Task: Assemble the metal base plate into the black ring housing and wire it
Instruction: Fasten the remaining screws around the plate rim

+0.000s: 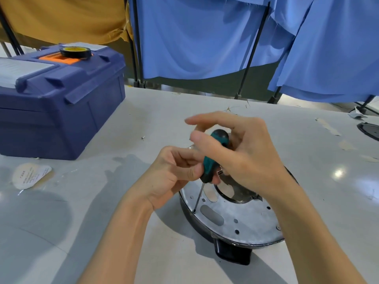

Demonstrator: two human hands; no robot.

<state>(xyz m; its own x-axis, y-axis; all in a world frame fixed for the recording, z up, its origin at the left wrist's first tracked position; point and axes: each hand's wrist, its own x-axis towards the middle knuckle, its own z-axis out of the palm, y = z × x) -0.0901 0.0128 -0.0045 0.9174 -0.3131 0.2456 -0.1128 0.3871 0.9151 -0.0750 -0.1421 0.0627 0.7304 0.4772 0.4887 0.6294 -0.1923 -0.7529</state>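
- Head view: the metal base plate (246,218) is sitting in the black ring housing (231,253) on the worktop (143,124). The left hand (174,173) is pinching the screwdriver (213,160) low on its handle, and the right hand (242,156) is curling round the top.
- The shaft is leaning, so the tip is risking a slip from its rim hole, scoring the plate or rocking the unheld housing.
- The right forearm is covering the plate's right side. I cannot tell whether a screw is sitting under the tip, and no wiring is showing.
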